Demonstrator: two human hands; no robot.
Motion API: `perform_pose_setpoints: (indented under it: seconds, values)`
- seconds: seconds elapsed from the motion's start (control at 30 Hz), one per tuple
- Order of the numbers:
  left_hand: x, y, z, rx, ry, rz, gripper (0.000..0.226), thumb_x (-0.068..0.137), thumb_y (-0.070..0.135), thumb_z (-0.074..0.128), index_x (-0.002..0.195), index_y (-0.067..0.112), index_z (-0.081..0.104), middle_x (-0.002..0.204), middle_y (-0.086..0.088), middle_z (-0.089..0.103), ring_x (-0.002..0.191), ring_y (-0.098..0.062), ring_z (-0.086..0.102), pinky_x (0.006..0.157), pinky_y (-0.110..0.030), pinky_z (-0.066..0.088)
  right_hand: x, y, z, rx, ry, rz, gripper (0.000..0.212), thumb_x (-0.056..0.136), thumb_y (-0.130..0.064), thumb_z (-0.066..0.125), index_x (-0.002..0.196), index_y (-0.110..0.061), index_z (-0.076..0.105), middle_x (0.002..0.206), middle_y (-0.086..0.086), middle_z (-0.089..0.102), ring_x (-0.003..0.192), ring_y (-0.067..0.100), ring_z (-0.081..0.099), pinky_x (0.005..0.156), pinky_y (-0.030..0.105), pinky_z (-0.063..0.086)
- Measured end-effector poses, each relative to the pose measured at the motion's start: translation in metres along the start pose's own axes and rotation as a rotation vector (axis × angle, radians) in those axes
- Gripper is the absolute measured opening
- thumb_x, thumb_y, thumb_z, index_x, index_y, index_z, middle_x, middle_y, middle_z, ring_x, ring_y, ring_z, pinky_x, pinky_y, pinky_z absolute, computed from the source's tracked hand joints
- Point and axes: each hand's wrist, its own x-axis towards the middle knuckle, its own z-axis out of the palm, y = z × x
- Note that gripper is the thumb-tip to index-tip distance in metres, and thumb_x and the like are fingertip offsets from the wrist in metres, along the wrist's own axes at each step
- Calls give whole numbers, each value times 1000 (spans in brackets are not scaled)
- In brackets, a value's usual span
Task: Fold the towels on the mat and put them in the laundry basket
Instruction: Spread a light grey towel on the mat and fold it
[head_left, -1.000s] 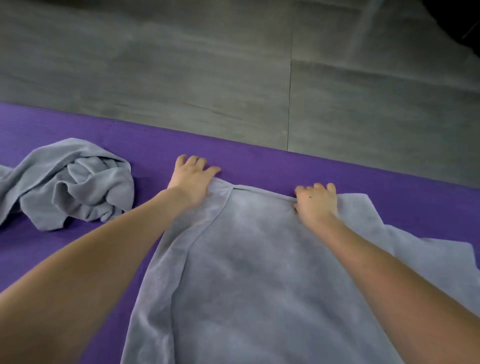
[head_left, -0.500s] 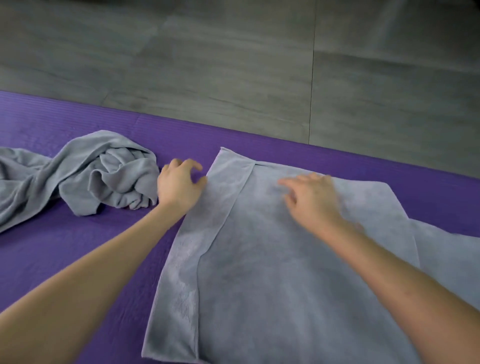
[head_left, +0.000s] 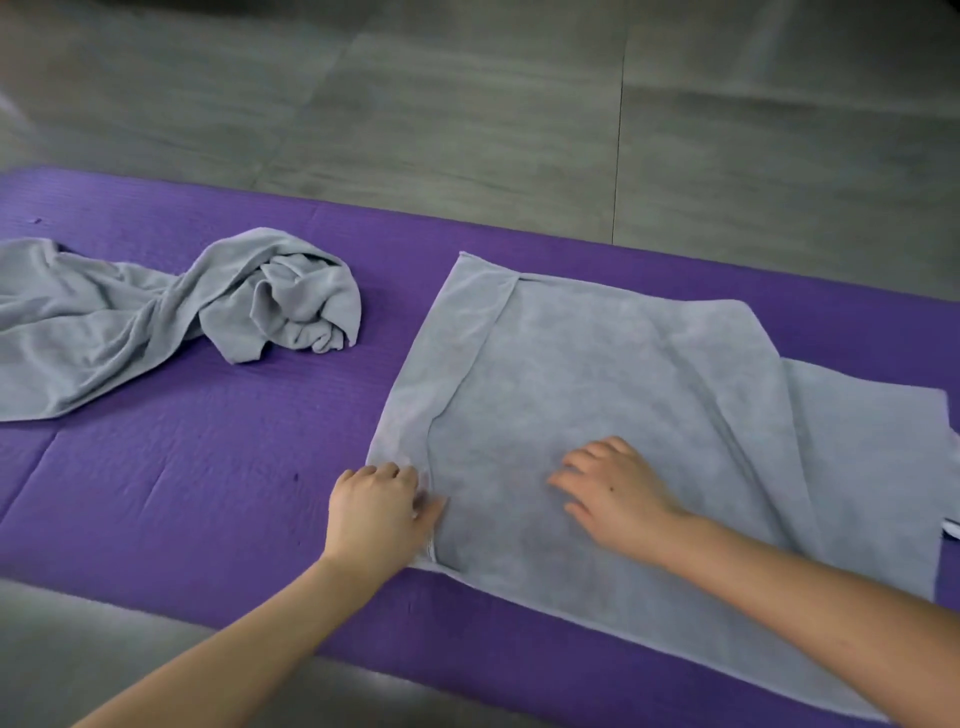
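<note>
The flat towel lies spread on the purple mat, on the right part of it, with one layer already turned over the other. The edges do not line up on the left and right sides. I think it will feel soft, floppy and light. It has no stiffness, so it will bend and sag wherever I do not hold it. It will not break and it is not slippery, but it can bunch up into wrinkles if I drag it. The best places to take hold are the corners and the edges, two at a time, so the cloth hangs even when I lift it over. My left hand is at the near left corner of this towel, with the fingers curled in and the thumb lying toward the cloth. It may be pinching the edge, but I cannot tell for sure. My right hand rests flat on top of the towel with its fingers spread wide, holding nothing, just pressing the cloth down. Both my arms reach forward from the near side. The crumpled towel lies twisted in a heap on the left part of the mat, well apart from my hands. I cannot see the laundry basket here.
</note>
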Motion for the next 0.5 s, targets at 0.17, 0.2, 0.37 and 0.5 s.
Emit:
perform_pose_setpoints:
  seconds: [0.17,0.2,0.37,0.5]
  values:
    - [-2,19,-8,170,-128,-50,11,72,27,63,78,17,63,76,2,62,68,-20,59,63,-30,30,-6,-20,-14,90,-35,-28,41,63,-28,65,103,-22,71,84,0,70,76,25,66,70,35,52]
    - [-2,19,-10,226,-151,-56,15,80,26,53,89,19,63,89,2,62,81,-19,59,68,-30,28,-5,-25,-21,126,-85,-52,46,73,-27,62,119,-23,64,98,1,70,89,26,65,81,37,49]
    - [-7,11,-22,241,-247,43,24,89,34,41,93,24,63,100,6,59,95,-17,54,74,-31,25,-5,-40,-38,91,91,-138,45,74,-26,60,118,-26,64,94,-4,70,85,21,65,78,34,49]
    - [-6,-4,-19,151,-262,-10,31,94,39,35,100,26,63,106,3,59,96,-19,56,76,-31,33,-9,-32,-43,61,48,-90,38,79,-26,60,117,-23,64,98,0,69,92,24,63,84,35,45]
